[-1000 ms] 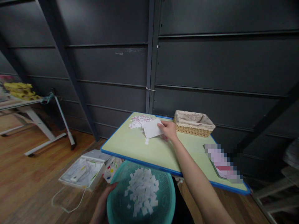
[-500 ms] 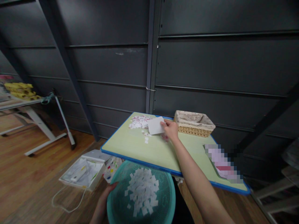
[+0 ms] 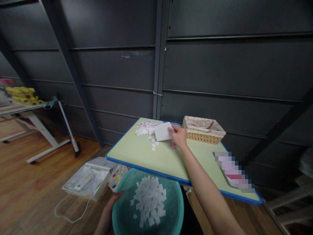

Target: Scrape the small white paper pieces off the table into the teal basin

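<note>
A plain white card (image 3: pixel 162 132) is pinched in my right hand (image 3: pixel 179 135), held tilted over the light green tabletop (image 3: pixel 137 155). Behind and left of the card lies a heap of small white paper pieces (image 3: pixel 146 128), some with pink marks. A few loose pieces (image 3: pixel 153 143) lie in front of it. Below the table's front edge, my left hand (image 3: pixel 113 199) grips the left rim of a teal plastic basket (image 3: pixel 179 209). Inside the basket is a pile of small white paper squares (image 3: pixel 150 199). The fingers of that hand are partly hidden by the rim.
A cloth-lined wicker basket (image 3: pixel 204 130) stands at the table's back right. A flat, pixelated item (image 3: pixel 233 173) lies at the right edge. On the floor to the left is an open white box (image 3: pixel 85 182) with a cord. A dark panelled wall (image 3: pixel 117 65) closes off the back.
Almost nothing differs. The card and my right hand hold nearly the same place over the table, and my left hand stays on the teal basket.
</note>
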`<move>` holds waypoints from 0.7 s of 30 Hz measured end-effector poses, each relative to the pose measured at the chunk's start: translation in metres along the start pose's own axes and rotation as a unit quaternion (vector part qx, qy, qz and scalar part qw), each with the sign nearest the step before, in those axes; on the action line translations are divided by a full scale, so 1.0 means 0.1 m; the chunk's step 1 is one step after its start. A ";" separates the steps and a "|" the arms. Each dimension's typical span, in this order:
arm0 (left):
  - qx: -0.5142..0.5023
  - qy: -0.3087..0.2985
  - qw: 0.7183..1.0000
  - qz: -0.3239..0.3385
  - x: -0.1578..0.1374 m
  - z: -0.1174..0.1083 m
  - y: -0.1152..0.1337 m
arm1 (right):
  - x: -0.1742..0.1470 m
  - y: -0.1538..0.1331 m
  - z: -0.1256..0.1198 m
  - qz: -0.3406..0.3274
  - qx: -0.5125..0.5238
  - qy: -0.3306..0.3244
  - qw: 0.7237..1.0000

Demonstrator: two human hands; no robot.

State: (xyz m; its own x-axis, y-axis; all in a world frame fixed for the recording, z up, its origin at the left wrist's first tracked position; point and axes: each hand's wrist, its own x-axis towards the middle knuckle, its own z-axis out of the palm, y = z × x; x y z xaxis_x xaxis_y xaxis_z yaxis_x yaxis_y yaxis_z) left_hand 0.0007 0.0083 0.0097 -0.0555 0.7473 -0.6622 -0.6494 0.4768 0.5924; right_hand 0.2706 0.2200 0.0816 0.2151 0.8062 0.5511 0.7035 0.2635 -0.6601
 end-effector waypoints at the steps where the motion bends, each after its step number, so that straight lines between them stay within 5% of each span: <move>1: -0.003 0.004 1.000 -0.002 -0.01 0.01 0.00 | -0.01 -0.01 0.00 -0.003 -0.008 0.000 1.000; 17: 0.014 0.005 1.000 0.017 -0.02 0.02 0.01 | 0.01 0.01 -0.01 0.012 -0.030 -0.002 0.999; 21: 0.020 -0.006 0.999 0.034 0.03 -0.02 -0.01 | 0.00 -0.01 0.00 -0.002 0.033 -0.010 0.999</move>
State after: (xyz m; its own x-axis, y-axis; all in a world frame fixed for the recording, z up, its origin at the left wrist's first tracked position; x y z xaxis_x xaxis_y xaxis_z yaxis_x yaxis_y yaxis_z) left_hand -0.0004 0.0089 0.0058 -0.0897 0.7843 -0.6139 -0.6129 0.4424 0.6547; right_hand 0.2699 0.2192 0.0824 0.1978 0.8151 0.5445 0.6578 0.3015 -0.6902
